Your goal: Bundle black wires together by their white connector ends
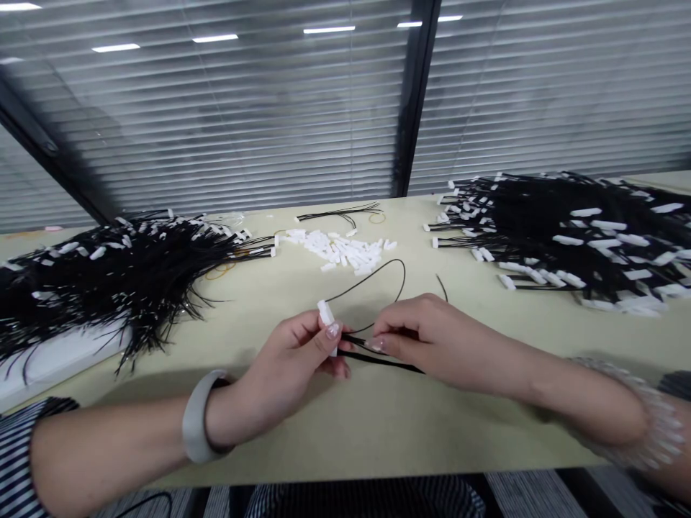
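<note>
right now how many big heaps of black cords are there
2: left heap at the table's left end, right heap at its right end. A thin bunch lies at the back; edges may hide more.

Pale table [378, 432], slatted blinds [242, 129], reflected ceiling lights [329, 29].

I saw a small white plug [325, 313], oblong and nearly upright, tilted slightly left, with its lower end pinched in the left hand [294, 360]. A thin black wire [400, 282] seemed to start at the plug, arching in a loop over the pale table behind both hands. Its lower strands lay flat, held at the fingertips of the right hand [432, 338] and trailing beneath it.
</note>
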Tool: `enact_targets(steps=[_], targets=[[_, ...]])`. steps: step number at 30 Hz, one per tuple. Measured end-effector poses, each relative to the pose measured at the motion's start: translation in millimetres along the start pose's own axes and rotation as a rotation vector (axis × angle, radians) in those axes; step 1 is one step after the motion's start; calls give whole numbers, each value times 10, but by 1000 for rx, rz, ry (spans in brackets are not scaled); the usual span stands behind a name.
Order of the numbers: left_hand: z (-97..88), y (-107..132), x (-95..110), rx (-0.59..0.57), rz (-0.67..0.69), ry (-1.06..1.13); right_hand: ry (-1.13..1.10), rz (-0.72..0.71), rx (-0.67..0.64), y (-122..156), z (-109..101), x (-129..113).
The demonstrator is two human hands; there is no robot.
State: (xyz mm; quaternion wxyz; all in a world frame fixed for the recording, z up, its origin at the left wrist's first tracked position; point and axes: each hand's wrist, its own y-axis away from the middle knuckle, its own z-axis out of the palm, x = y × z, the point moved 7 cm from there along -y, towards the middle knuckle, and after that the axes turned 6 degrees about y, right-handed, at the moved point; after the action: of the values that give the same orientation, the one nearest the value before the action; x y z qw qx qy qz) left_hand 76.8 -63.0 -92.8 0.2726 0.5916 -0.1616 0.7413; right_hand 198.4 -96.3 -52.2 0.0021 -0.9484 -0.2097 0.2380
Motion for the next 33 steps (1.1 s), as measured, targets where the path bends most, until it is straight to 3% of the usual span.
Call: enact_targets(steps=[6,12,15,22,26,29,33], targets=[[-8,-2,2,-20,31,-51,78,-5,118,-6,-77,-58],[8,54,66,-57,113,-282,44,-56,15,2,-1,-70],[31,75,87,-80,135,-361,6,-74,29,5,-11,-94],[32,52,95,-53,146,-376,41,10,53,6,-30,-65],[34,44,83,-50,126,-377,72,-44,22,-16,18,-81],[45,44,81,-56,119,-385,-8,-38,-12,-25,64,-68],[55,37,78,-67,104,-378,-226,73,-103,-17,122,-4]])
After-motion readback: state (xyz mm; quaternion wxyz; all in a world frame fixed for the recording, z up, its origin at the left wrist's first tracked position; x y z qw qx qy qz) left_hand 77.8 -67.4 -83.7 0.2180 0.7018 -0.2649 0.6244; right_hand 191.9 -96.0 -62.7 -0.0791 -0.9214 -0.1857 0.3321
